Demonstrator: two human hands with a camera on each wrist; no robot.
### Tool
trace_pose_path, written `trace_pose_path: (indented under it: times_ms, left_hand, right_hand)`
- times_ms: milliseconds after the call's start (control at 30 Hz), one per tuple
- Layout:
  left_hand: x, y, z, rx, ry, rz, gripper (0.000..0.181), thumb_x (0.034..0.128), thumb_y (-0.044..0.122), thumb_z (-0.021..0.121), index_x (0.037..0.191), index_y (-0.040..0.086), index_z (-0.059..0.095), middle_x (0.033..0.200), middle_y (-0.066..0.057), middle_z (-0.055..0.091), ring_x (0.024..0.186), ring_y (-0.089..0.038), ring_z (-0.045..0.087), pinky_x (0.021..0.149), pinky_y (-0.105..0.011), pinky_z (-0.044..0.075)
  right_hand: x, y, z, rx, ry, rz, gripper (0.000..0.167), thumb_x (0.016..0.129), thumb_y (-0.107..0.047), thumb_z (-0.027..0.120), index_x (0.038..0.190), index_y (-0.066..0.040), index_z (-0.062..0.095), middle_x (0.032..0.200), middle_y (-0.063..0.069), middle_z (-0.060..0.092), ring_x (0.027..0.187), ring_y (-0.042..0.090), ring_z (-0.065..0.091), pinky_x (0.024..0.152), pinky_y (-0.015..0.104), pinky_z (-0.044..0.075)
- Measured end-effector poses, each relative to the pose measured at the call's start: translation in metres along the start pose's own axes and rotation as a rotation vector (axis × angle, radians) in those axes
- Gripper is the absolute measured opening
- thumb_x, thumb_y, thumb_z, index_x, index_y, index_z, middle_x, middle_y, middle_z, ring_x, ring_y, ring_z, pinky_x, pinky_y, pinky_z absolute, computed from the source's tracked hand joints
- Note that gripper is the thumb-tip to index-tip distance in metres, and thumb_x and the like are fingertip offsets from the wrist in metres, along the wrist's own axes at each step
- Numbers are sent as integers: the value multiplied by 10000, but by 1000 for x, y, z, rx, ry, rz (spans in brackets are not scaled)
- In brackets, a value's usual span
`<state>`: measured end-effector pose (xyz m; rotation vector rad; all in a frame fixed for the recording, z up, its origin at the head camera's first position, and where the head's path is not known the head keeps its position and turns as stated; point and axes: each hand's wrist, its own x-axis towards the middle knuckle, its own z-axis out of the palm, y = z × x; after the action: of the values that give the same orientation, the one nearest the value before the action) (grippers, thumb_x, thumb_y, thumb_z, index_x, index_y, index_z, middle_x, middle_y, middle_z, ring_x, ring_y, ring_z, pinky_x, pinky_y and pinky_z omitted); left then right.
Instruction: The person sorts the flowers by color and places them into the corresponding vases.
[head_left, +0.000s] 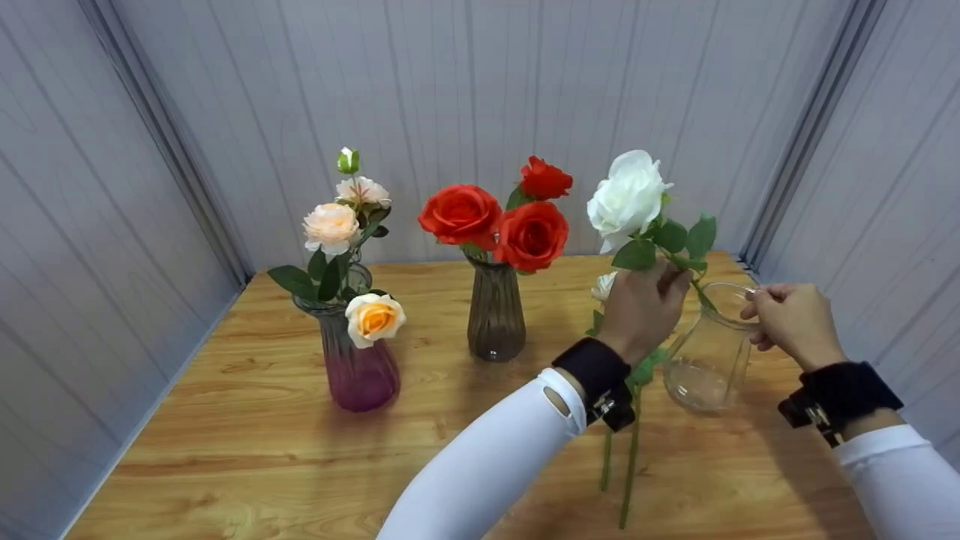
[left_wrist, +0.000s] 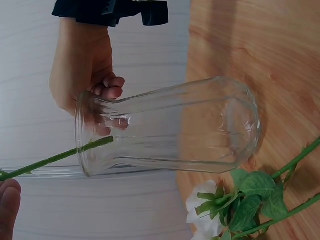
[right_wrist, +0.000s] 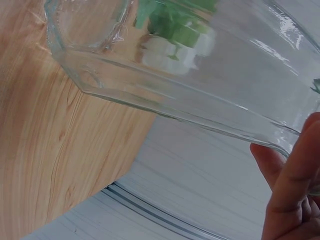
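My left hand (head_left: 645, 307) pinches the stem of a large white rose (head_left: 628, 196) just below its leaves. The stem's cut end (left_wrist: 102, 143) is inside the mouth of a clear glass vase (left_wrist: 175, 127), as the left wrist view shows. My right hand (head_left: 799, 322) grips that vase by its rim, and its fingers (right_wrist: 295, 175) show at the neck in the right wrist view. More white roses (left_wrist: 205, 210) with green leaves lie on the table beside the vase, partly hidden behind my left hand and wrist in the head view.
A grey ribbed vase (head_left: 496, 315) with red roses (head_left: 459, 216) stands mid-table. At the left, a purple-tinted vase (head_left: 364, 375) holds pale peach flowers (head_left: 331, 227) and a yellow-orange rose (head_left: 375, 319). Panelled walls (head_left: 420, 90) enclose the wooden table (head_left: 247, 450) at the back and sides.
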<state>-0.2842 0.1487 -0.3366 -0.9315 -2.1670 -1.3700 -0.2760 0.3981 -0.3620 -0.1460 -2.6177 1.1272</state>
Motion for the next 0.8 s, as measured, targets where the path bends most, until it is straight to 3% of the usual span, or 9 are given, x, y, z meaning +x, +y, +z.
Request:
trace_pose_path:
  times_ms: [233, 400, 500, 600, 700, 800]
  left_hand:
    - [2, 1, 14, -53, -39, -175, 171, 1130, 218, 604, 1126, 109, 736, 960, 1, 800, 767, -12, 677, 706, -111, 477]
    - [3, 0, 19, -58, -71, -194, 193, 1131, 212, 615, 1270, 107, 697, 1110, -35, 829, 928, -46, 761, 781, -111, 531]
    - [2, -3, 22, -35, -72, -143, 127, 1130, 161, 602, 1203, 85, 672, 955, -49, 784, 769, -37, 677, 701, -93, 442]
    - [1, -7, 25, 11, -57, -88, 67, 1120, 99, 584, 1066, 74, 615, 746, -11, 598, 606, -41, 495, 612, -122, 336]
    - [0, -9, 27, 10, -65, -94, 120, 1123, 80, 548, 1005, 101, 560, 657, 58, 417, 513, -25, 362, 541, -144, 281]
    - [1, -10, 30, 14, -85, -127, 163, 1128, 90, 530, 970, 127, 547, 622, 87, 370, 474, -16, 333, 505, -152, 277]
  right_hand:
    - [-1, 0, -2, -9, 2, -1, 490, 1139, -222, 397, 1269, 135, 706, 915, 102, 803, 534, 109, 703, 531, 300, 623]
    - [0, 1, -2, -16, 1, -2, 487, 1141, -218, 398, 1263, 135, 710, 946, 129, 809, 534, 109, 701, 532, 300, 623]
    - [0, 0, -1, -13, 2, 1, 480, 1137, -216, 401, 1244, 126, 719, 908, 75, 802, 536, 107, 702, 533, 299, 624]
    - [0, 0, -1, -6, 3, 1, 473, 1132, -212, 405, 1244, 123, 720, 850, 3, 784, 535, 104, 701, 533, 297, 624]
    - [0, -1, -1, 3, 7, -2, 465, 1127, -200, 409, 1248, 128, 717, 812, -31, 771, 529, 102, 700, 530, 297, 623]
    - [0, -1, 0, 10, 1, -1, 471, 1131, -201, 404, 1264, 132, 708, 823, -33, 770, 535, 106, 704, 533, 298, 625]
